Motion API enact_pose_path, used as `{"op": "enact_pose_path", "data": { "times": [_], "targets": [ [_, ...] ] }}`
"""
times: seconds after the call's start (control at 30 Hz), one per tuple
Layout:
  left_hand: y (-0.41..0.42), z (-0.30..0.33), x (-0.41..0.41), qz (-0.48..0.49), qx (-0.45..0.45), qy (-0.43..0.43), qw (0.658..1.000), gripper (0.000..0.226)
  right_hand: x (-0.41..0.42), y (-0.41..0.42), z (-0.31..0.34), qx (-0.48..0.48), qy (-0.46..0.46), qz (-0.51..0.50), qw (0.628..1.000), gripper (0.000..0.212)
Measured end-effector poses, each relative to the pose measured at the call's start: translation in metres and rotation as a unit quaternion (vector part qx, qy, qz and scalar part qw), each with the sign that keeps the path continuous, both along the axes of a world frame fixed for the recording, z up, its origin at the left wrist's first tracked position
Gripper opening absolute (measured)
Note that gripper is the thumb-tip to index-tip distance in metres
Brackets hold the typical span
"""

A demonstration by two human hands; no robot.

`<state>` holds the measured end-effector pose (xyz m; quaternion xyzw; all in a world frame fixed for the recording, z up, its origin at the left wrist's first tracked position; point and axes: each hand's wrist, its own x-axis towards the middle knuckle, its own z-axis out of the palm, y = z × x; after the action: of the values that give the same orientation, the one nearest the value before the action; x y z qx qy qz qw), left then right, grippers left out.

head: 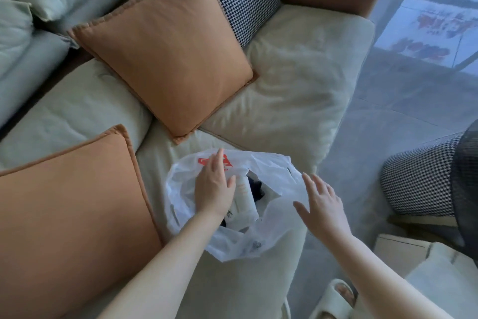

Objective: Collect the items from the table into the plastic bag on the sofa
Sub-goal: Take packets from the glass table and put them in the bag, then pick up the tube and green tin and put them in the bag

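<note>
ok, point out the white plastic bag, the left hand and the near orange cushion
white plastic bag [279, 168]: head view, bare film at its far right edge.
left hand [214, 189]: head view, back of the hand, over the bag.
near orange square cushion [72, 215]: head view, middle of its face.

Just the one camera here, strapped to your head, so there's no second view to overlap with. It looks forward and steeply down onto the sofa [297, 91] from close above, with your own forearms running in from 6 o'clock toward the middle of the frame. The wide-angle lens bends the edges, so the cushions curve away at 9 and 12 o'clock. The plastic bag [274, 176] sits just below center, near the lens. Floor [395, 111] fills the 3 o'clock side, and your slipper [333, 298] peeks in around 5 o'clock.
</note>
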<state>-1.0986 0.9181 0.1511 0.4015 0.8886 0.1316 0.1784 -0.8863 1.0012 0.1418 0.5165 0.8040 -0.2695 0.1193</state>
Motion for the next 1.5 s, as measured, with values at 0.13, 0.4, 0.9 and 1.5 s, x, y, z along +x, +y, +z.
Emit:
{"op": "enact_pose_path", "data": {
  "times": [0.13, 0.4, 0.9, 1.5],
  "targets": [
    [0.035, 0.007, 0.071, -0.101, -0.051, -0.077, 0.991, 0.046, 0.042, 0.005, 0.006, 0.003, -0.016, 0.0, 1.0, 0.057],
    [0.085, 0.003, 0.206, -0.218, -0.214, -0.148, 0.941, 0.036, 0.168, 0.017, 0.007, -0.022, -0.057, -0.082, 0.995, 0.044],
    [0.148, -0.006, 0.462, -0.436, -0.276, -0.084, 0.852, 0.031, 0.432, -0.009, 0.0, -0.011, -0.054, -0.338, 0.939, 0.035],
    [0.215, -0.048, 0.654, -0.571, -0.222, -0.024, 0.79, 0.045, 0.582, -0.009, -0.051, -0.061, -0.046, -0.496, 0.865, 0.05]
  ]
}}
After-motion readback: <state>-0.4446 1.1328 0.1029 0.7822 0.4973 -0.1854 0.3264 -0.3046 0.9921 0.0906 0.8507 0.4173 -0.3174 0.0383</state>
